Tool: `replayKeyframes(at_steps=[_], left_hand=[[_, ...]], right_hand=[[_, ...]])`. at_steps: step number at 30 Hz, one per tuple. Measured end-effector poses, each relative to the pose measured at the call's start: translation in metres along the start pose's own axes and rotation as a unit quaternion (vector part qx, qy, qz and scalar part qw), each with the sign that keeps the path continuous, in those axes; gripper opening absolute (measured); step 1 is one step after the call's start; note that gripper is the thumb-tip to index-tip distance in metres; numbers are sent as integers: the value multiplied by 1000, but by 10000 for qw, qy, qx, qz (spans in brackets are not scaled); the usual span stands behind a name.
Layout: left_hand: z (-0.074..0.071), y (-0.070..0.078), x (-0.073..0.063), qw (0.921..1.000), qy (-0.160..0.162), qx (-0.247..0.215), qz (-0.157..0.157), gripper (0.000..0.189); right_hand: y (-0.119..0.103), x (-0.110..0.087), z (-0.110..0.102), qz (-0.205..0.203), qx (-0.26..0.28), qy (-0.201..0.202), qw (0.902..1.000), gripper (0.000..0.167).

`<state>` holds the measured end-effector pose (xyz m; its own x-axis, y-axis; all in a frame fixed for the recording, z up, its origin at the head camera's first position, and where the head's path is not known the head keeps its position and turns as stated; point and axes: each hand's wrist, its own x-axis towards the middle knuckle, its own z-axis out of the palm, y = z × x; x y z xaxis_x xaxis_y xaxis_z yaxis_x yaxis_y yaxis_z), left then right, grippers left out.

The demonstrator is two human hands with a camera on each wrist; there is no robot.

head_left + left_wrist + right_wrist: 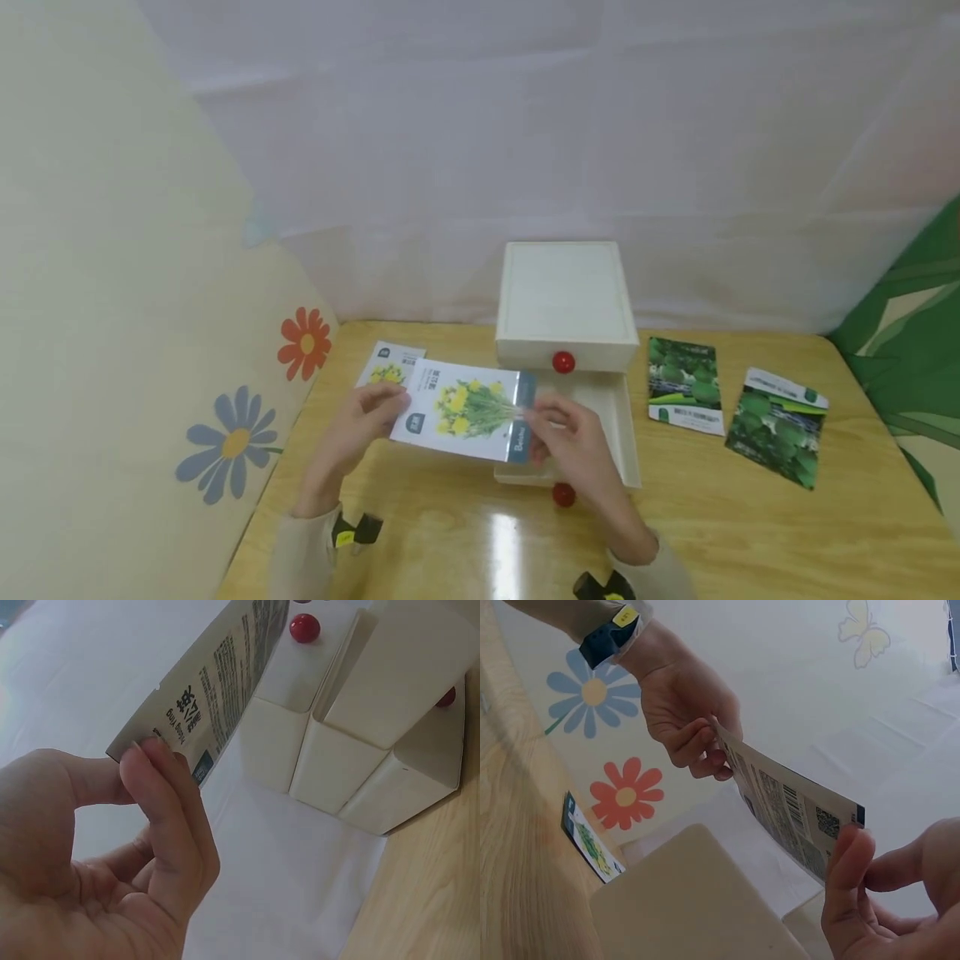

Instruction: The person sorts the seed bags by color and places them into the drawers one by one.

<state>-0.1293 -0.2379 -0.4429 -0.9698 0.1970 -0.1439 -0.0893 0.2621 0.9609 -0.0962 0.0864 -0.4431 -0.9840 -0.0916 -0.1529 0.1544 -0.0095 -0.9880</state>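
Note:
A seed packet [468, 410] with yellow flowers on its front is held between both hands above the table, turned sideways. My left hand [365, 425] pinches its left end between thumb and fingers. Its blue right end is pinched by my right hand [573, 442]. In the right wrist view the packet's printed back [780, 806] shows a barcode and a square code. Below and behind the right hand, the lower drawer [626, 433] of a small white drawer box [566, 292] is pulled out. A second yellow-flower packet [390, 360] lies at the left, partly covered.
Two green seed packets [684, 379] lie on the table right of the drawer box, the farther-right packet [780, 427] tilted. Red knobs [564, 362] stick out from the drawer fronts. A flower-decorated wall [150, 292] borders the left, and a pale cloth [450, 167] hangs behind.

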Motion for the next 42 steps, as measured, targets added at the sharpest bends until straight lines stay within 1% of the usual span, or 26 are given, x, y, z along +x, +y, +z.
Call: replayKeyframes(at_steps=[5,9,13,15,22,27,34,38,42], left_hand=[[6,4,2,9997,-187,43,151,26],[9,7,1,9994,-243,163,205,23],[13,10,1,9989,-309,239,243,21],[16,11,1,9988,-356,229,256,21],[23,14,-2,9975,-434,313,465,18],[28,16,-3,9971,-459,370,481,17],[34,17,-1,9960,-529,422,578,16],[38,17,0,9962,-530,417,550,15],[44,17,1,9961,-596,363,532,13]], right_hand=[[-2,-4,-10,-7,-79,101,9999,19],[-3,-6,-17,-117,-201,99,9997,18],[-4,-7,-22,-173,-197,72,9996,18],[-4,-8,-25,-171,-199,70,9996,17],[-5,-11,-33,-54,-263,203,9994,18],[-6,-15,-37,-75,-193,326,9993,18],[-8,-18,-45,-96,-268,403,9988,19],[-7,-18,-50,-92,-311,451,9985,20],[-4,-19,-55,-29,-351,481,9982,20]])
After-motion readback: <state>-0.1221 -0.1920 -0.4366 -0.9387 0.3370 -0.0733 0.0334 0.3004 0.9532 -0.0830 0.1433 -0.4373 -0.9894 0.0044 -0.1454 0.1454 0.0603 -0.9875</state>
